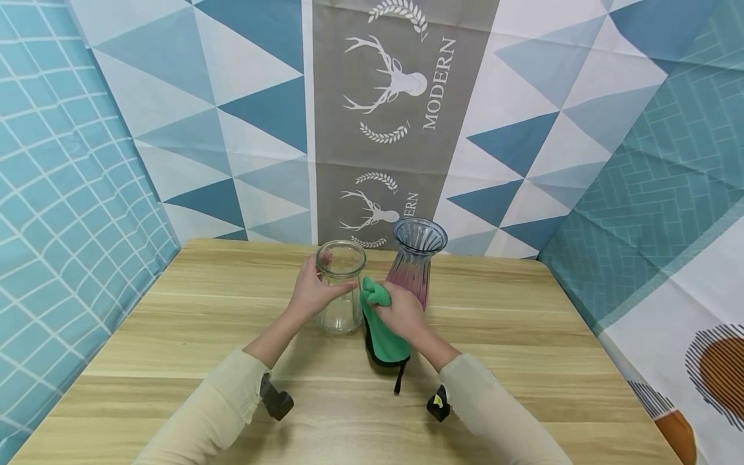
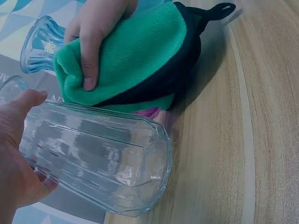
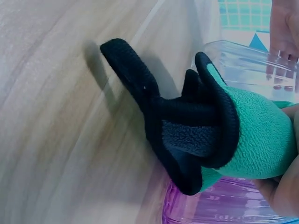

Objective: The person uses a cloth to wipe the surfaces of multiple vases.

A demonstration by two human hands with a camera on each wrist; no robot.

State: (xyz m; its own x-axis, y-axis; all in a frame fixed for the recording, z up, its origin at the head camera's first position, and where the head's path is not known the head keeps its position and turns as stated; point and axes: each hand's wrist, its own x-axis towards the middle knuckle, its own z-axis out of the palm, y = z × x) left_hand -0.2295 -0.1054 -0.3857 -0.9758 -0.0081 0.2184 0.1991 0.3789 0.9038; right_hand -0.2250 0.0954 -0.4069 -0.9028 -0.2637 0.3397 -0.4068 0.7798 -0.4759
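Near the wood-grained table (image 1: 221, 349)'s far edge, before patterned hangings (image 1: 261, 123), the left hand (image 1: 312, 292) has fingers round a clear jar (image 1: 340, 314); the right hand (image 1: 403, 311) grips a green cloth (image 1: 388, 341) (black-trimmed), possibly touching the ribbed vase (image 1: 414, 261).

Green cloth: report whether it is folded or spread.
Folded: the green cloth is bunched in the right hand, and the right wrist view shows its black edging doubled in layers.

back: grey panel (image 1: 349, 155) with white stag heads (image 1: 407, 84), flanked by blue-and-white triangle print (image 1: 256, 129) | left: turquoise grid sheet (image 1: 70, 194) | right: teal herringbone sheet (image 1: 668, 161), probably creased fabric | below: wood-grain table (image 1: 523, 323), softly lit
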